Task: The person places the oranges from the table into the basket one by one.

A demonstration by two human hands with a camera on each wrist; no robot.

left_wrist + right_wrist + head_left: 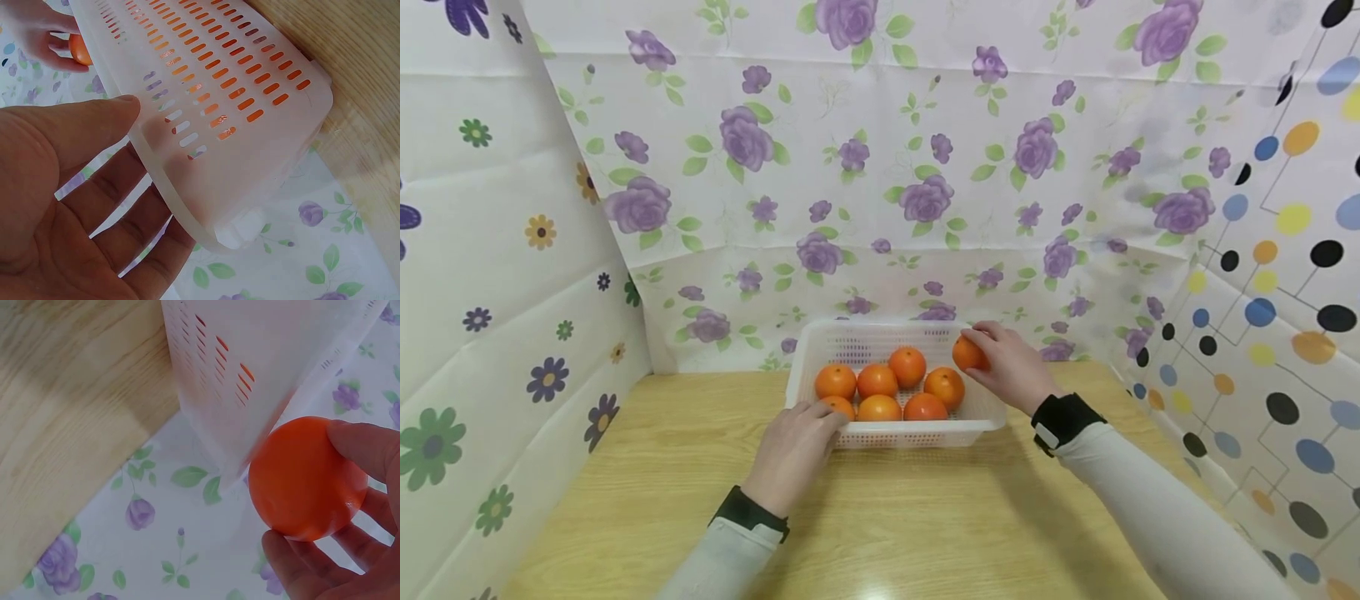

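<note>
A white plastic basket (895, 428) with slotted walls stands on the table and holds several oranges (877, 381). At its front left corner my left hand (795, 450) grips the rim; the left wrist view has the thumb on the outer side of the rim and the fingers reaching over it. My right hand (1009, 367) holds one orange (307, 479) between thumb and fingers, above the basket's right end. In the right wrist view, that orange appears at the basket's rim; I cannot tell whether they touch.
The wooden table (880, 517) extends in front of the basket and to both sides. A floral sheet (880, 167) hangs right behind the basket. Patterned sheets also hang at the left (497, 275) and right (1262, 275).
</note>
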